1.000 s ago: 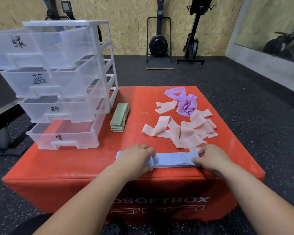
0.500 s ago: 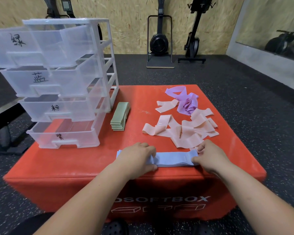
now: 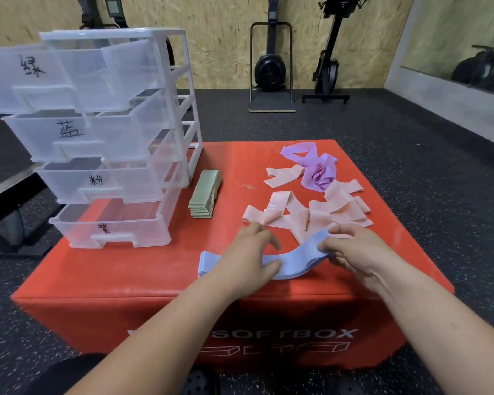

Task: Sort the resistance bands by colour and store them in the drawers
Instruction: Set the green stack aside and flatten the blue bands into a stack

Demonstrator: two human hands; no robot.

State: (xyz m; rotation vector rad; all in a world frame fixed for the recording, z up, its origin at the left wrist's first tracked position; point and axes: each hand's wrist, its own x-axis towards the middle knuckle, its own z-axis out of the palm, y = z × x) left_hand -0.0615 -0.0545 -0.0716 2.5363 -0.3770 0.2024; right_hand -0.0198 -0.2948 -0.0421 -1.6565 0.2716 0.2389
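The blue bands (image 3: 294,262) are held at the box's (image 3: 143,269) 6 o'clock edge. Their middle is clasped between the left hand's (image 3: 247,260) thumb and curled fingers, and their 3 o'clock end is pinched by the right hand (image 3: 360,252), raised in a curve. Pink bands (image 3: 314,212) are strewn at 2 o'clock and purple bands (image 3: 318,171) at 1. Green bands (image 3: 204,195) are stacked beside the drawers (image 3: 97,138) at 10.

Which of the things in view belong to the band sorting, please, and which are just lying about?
Part of the job:
blue bands, gripped by the left hand and right hand
green bands, stacked
pink bands
purple bands
drawers
red box, the work surface

Just lying about:
gym machines by the far wall
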